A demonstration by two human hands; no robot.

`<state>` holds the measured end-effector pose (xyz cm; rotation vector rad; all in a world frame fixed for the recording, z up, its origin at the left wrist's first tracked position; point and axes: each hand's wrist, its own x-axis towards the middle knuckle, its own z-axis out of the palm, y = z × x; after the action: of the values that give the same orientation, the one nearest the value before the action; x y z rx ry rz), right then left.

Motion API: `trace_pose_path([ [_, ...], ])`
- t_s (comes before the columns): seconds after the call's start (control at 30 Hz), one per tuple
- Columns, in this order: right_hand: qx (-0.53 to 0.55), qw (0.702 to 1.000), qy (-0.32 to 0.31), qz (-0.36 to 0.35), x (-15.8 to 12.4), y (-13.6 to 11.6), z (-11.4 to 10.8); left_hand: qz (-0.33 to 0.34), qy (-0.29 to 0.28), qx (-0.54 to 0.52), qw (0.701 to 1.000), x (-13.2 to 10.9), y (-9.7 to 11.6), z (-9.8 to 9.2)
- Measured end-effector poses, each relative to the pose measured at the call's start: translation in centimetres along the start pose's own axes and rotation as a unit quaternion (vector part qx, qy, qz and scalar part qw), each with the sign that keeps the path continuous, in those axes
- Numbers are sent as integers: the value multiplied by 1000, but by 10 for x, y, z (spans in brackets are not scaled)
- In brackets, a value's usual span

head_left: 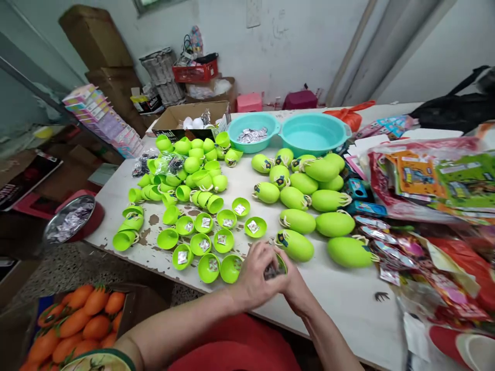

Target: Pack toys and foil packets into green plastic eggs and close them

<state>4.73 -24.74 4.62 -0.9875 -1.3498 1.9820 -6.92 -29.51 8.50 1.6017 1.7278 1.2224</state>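
Above the table's front edge, my left hand (257,275) and my right hand (294,281) are closed together around a green plastic shell (283,264). Something greyish shows between my fingers at its opening; its kind is unclear. Left of my hands stand open green half shells (209,269), several with a small silvery packet (182,257) inside. Just beyond and to the right lie closed green oval shells (296,246) with pale cords at their ends. More green half shells (203,179) are heaped and nested farther back on the left.
Two joined turquoise basins (315,135) stand at the back; the left one holds silvery packets. Behind the heap is a cardboard box (193,114). Bagged colourful packages (417,175) crowd the right side. Lower left are orange fruit-shaped pieces (77,322) and a metal bowl (73,219) of packets.
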Motion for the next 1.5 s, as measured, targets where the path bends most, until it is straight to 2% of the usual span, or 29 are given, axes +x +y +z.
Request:
trace_pose_path([
  [0.07, -2, 999, -53, 6, -1, -7, 9, -4, 51, -30, 998, -8, 2, -4],
  [0.2, -35, 990, -132, 38, 8, -23, 22, -50, 55, -116, 991, -1, -11, -22],
  [0.3, -23, 991, -129, 29, 21, -32, 30, -21, 48, -124, 991, 13, -21, -43],
  [0.4, -39, 991, -129, 19, 33, -38, 43, 28, 22, -120, 992, 23, -21, -64],
  [0.47, -56, 989, -137, 13, 40, -39, 53, 33, -7, -139, 990, 29, -18, -75],
  [0.53, -61, 992, -112, 3, 46, -35, 63, 17, -19, -150, 988, 34, -19, -82],
  [0.6, -51, 998, -46, -6, 50, -28, 72, 26, -23, -120, 992, 41, -28, -87],
  [0.7, 11, 1000, 16, 22, 53, -12, 82, 72, -55, -39, 995, 54, -54, -100],
  [0.73, 39, 998, 21, 37, 53, -7, 83, 64, -60, -5, 996, 60, -66, -106],
  [0.8, 83, 994, 33, 60, 52, 0, 83, -1, -51, 121, 991, 76, -95, -121],
  [0.87, 101, 991, 67, 64, 49, 5, 81, -71, -43, 298, 951, 95, -128, -133],
  [0.9, 105, 989, 84, 63, 48, 7, 80, -84, -50, 342, 935, 105, -145, -138],
  [1.0, 101, 986, 115, 63, 41, 12, 76, -90, -92, 373, 919, 129, -186, -142],
  [1.07, 91, 986, 127, 65, 35, 14, 75, -100, -106, 379, 914, 139, -202, -142],
  [1.2, 94, 982, 146, 71, 26, 13, 74, -150, -82, 386, 907, 150, -213, -146],
  [1.37, 130, 978, 144, 76, 23, 9, 74, -247, -23, 350, 903, 156, -212, -162],
  [1.5, 142, 978, 132, 77, 25, 10, 74, -280, 22, 284, 917, 156, -206, -173],
])
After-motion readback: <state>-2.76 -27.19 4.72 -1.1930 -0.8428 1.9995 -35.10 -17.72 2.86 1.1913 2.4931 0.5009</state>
